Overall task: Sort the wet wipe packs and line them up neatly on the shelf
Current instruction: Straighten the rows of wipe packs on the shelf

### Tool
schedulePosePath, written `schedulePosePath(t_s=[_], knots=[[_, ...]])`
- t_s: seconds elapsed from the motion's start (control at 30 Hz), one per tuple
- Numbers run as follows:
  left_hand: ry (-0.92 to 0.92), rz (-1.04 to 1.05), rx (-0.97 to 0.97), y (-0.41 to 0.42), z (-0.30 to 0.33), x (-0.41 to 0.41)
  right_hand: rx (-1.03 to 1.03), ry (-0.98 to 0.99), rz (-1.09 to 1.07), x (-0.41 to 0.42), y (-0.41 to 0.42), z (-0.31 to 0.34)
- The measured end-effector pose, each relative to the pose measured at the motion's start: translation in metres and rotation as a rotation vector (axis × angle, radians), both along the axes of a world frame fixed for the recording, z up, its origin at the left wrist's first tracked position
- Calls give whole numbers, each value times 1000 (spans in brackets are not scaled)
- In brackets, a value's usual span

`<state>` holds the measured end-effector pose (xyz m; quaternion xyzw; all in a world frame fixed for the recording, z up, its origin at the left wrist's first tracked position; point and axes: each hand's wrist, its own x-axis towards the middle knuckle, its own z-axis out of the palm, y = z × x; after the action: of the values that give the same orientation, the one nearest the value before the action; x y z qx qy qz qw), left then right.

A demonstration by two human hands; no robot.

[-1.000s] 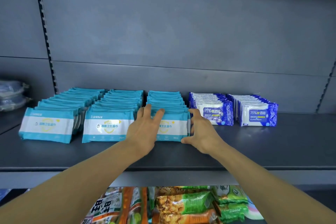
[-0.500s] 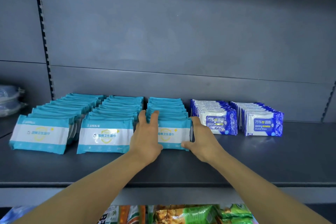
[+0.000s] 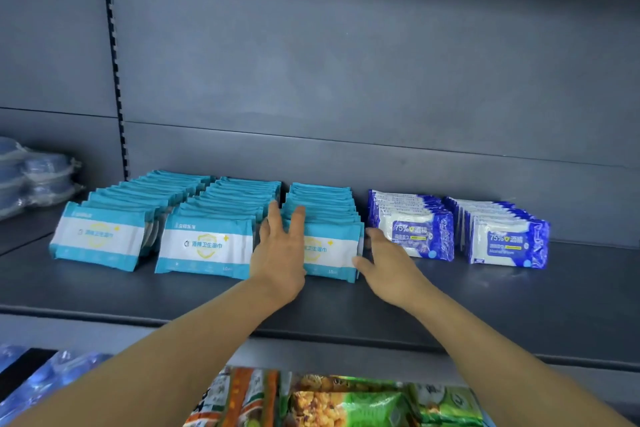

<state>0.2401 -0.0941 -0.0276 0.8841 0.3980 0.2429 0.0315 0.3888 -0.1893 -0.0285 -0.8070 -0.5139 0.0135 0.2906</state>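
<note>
The teal wet wipe packs (image 3: pixel 211 246) stand in three rows on the shelf (image 3: pixel 519 305), and two rows of blue alcohol wipe packs (image 3: pixel 419 236) are to their right. The left hand (image 3: pixel 278 258) lies flat with straight fingers on the front of the third teal row (image 3: pixel 329 243). The right hand (image 3: pixel 391 267) is open just beside this row's right edge, the thumb near the front pack; I cannot tell if it touches. These packs look light, soft and a little slippery, so they probably bend and slide easily. It seems better to press a row from both ends than to pinch one pack.
</note>
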Motion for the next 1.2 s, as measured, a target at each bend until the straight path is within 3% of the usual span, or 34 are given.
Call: schedulePosePath(t_s=[0.23,0.63,0.73,0.87,1.1,1.2], knots=[[-28,26,-49,-9,4,-2,229,206,-49,1,1,7],[22,-37,81,-2,5,-5,274,94,-166,0,1,15],[112,-41,130,6,17,-3,301,259,-158,6,0,32],[295,-69,39,17,32,-1,229,480,-153,16,18,46],[414,-119,104,36,39,3,254,392,-161,53,64,68],[463,-150,124,43,45,3,185,71,-161,59,79,79]])
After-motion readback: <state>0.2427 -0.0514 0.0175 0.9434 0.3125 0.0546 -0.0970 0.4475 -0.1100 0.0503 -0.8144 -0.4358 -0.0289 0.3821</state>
